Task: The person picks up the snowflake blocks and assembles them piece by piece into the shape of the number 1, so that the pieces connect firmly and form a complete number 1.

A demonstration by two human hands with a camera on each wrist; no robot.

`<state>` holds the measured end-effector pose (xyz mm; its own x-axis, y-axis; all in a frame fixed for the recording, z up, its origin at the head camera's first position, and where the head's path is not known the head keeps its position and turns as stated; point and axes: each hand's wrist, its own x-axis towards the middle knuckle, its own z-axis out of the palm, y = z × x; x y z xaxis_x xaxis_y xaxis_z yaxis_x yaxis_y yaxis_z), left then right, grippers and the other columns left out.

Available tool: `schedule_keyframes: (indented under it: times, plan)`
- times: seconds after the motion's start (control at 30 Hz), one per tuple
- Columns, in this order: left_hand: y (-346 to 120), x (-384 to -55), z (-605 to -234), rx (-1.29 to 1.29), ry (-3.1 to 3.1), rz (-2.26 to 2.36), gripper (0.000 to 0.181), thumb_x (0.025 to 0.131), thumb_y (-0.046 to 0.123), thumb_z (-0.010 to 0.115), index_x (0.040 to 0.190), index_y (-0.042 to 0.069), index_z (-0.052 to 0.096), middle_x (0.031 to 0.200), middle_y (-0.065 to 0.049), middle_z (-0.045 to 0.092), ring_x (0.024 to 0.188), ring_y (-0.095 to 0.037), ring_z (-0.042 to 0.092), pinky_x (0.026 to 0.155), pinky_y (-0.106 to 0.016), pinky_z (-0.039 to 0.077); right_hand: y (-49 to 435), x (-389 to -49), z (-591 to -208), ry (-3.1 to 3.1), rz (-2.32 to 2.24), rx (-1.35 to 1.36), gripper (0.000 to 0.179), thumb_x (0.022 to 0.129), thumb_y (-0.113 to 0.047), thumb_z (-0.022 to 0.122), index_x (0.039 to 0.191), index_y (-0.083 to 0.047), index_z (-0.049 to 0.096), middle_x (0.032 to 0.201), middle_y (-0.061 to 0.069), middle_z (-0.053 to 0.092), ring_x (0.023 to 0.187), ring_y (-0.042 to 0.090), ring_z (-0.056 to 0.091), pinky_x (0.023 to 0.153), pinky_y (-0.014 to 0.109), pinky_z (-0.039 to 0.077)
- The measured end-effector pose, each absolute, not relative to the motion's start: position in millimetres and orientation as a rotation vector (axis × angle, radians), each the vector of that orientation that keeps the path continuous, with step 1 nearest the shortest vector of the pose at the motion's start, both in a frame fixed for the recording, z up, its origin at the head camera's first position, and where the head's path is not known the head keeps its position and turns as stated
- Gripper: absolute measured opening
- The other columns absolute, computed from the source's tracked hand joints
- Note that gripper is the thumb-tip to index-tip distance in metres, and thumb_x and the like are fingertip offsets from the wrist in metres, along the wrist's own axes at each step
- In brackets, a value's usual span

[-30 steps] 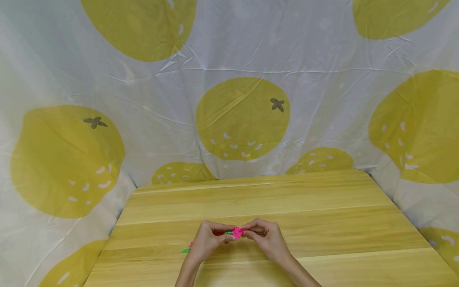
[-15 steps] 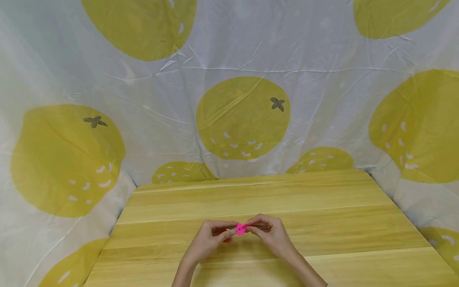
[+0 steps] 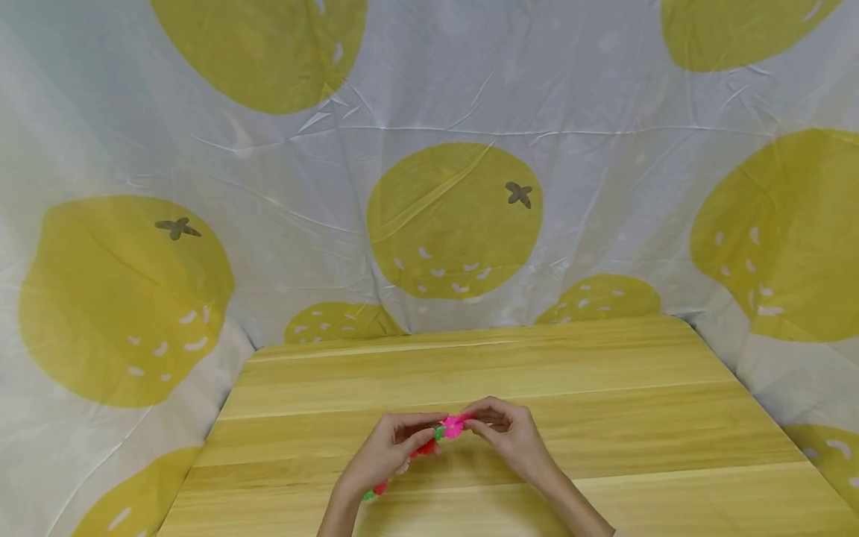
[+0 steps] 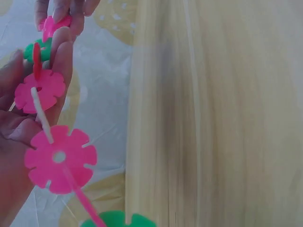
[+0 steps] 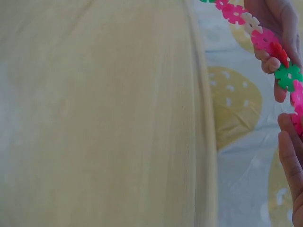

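A chain of slotted plastic snowflake discs, in pink, white, red and green, runs along my left hand [image 3: 385, 451] in the head view. That hand pinches the chain near a green disc [image 5: 288, 75], with a red disc [image 3: 426, 447] beside it. A pink disc [image 3: 453, 426] sits between the two hands, slotted to the green one. My right hand [image 3: 513, 441] pinches another pink disc [image 5: 298, 119] at the chain's end; its fingertips partly hide it. In the left wrist view, a large pink disc [image 4: 60, 159] hangs toward the camera, joined to a white disc [image 4: 42, 115] seen edge-on.
The wooden table [image 3: 537, 373] lies beneath both hands. Behind it hangs a pale cloth [image 3: 590, 209] with large yellow fruit prints, which also covers the sides.
Both hands have risen slightly, the right one also shifting right. The pink disc between them has turned, and more of the chain, including its red disc, shows below the left hand.
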<state>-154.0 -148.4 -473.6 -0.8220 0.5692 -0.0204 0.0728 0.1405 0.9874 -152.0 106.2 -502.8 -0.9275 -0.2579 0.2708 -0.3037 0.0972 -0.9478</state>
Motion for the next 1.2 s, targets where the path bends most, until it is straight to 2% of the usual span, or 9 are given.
schedule_keyframes:
  times: [0.03,0.27,0.33,0.43,0.47,0.53,0.57,0.8,1.2]
  plan:
    - [-149,-154,-473,0.607,2.017,1.725,0.038,0.108,0.022,0.056,0.141,0.004,0.063,0.105,-0.041,0.069,0.044,0.003,0.033,0.044,-0.012,0.031,106,-152,-503,-2.313,1.985,0.577,0.015,0.095,-0.020,0.075,0.109,-0.015,0.075,0.106,0.007,0.080,0.092,0.012,0.077,0.078,0.045,0.064]
    - [-144,-154,-472,0.538,2.021,1.731,0.039,0.109,0.018,0.054,0.146,0.007,0.058,0.111,-0.039,0.070,0.047,0.000,0.037,0.045,-0.012,0.033,107,-153,-501,-2.303,1.930,0.584,0.025,0.097,-0.018,0.073,0.122,-0.017,0.072,0.120,0.007,0.077,0.100,0.014,0.076,0.078,0.040,0.064]
    - [-142,-154,-473,0.509,2.048,1.749,0.040,0.109,0.017,0.052,0.148,0.006,0.056,0.113,-0.038,0.069,0.050,-0.003,0.046,0.047,-0.012,0.037,107,-154,-501,-2.280,1.930,0.598,0.034,0.097,-0.014,0.073,0.131,-0.017,0.068,0.128,0.010,0.073,0.103,0.019,0.076,0.079,0.040,0.064]
    - [-139,-155,-474,0.474,2.110,1.783,0.041,0.110,0.014,0.050,0.150,0.004,0.052,0.129,-0.032,0.066,0.083,-0.019,0.072,0.068,-0.014,0.056,107,-155,-502,-2.286,1.910,0.576,0.047,0.097,-0.012,0.073,0.141,-0.018,0.060,0.136,0.015,0.067,0.105,0.025,0.075,0.079,0.034,0.064]
    - [-138,-155,-474,0.466,2.116,1.803,0.042,0.110,0.012,0.049,0.151,0.003,0.050,0.134,-0.030,0.064,0.097,-0.028,0.074,0.079,-0.016,0.058,107,-156,-503,-2.297,1.915,0.556,0.049,0.097,-0.012,0.073,0.143,-0.018,0.058,0.135,0.017,0.066,0.105,0.026,0.075,0.080,0.032,0.064]
    - [-136,-154,-475,0.456,2.136,1.831,0.044,0.110,0.007,0.047,0.154,0.002,0.046,0.142,-0.027,0.059,0.124,-0.040,0.066,0.100,-0.020,0.054,106,-156,-505,-2.316,1.931,0.535,0.052,0.097,-0.013,0.072,0.147,-0.017,0.054,0.130,0.021,0.066,0.103,0.029,0.074,0.079,0.031,0.064]
    - [-135,-154,-476,0.456,2.132,1.850,0.046,0.110,0.005,0.046,0.155,0.002,0.044,0.145,-0.027,0.056,0.127,-0.044,0.063,0.104,-0.021,0.053,106,-156,-506,-2.321,1.947,0.535,0.053,0.098,-0.013,0.072,0.148,-0.016,0.053,0.125,0.023,0.066,0.100,0.031,0.074,0.079,0.032,0.064]
    - [-121,-154,-481,0.419,2.072,1.993,0.055,0.105,-0.008,0.046,0.159,-0.003,0.033,0.144,-0.036,0.050,0.129,-0.050,0.059,0.102,-0.019,0.053,94,-151,-512,-2.336,2.044,0.658,0.061,0.102,-0.013,0.067,0.158,-0.011,0.042,0.108,0.023,0.066,0.087,0.032,0.074,0.072,0.043,0.064]
    - [-102,-149,-485,0.368,2.065,2.075,0.056,0.105,-0.007,0.048,0.159,-0.001,0.033,0.150,-0.031,0.047,0.136,-0.045,0.055,0.102,-0.019,0.053,81,-143,-506,-2.427,2.022,0.551,0.075,0.096,-0.016,0.075,0.161,-0.016,0.037,0.095,0.014,0.070,0.081,0.022,0.074,0.070,0.031,0.064]
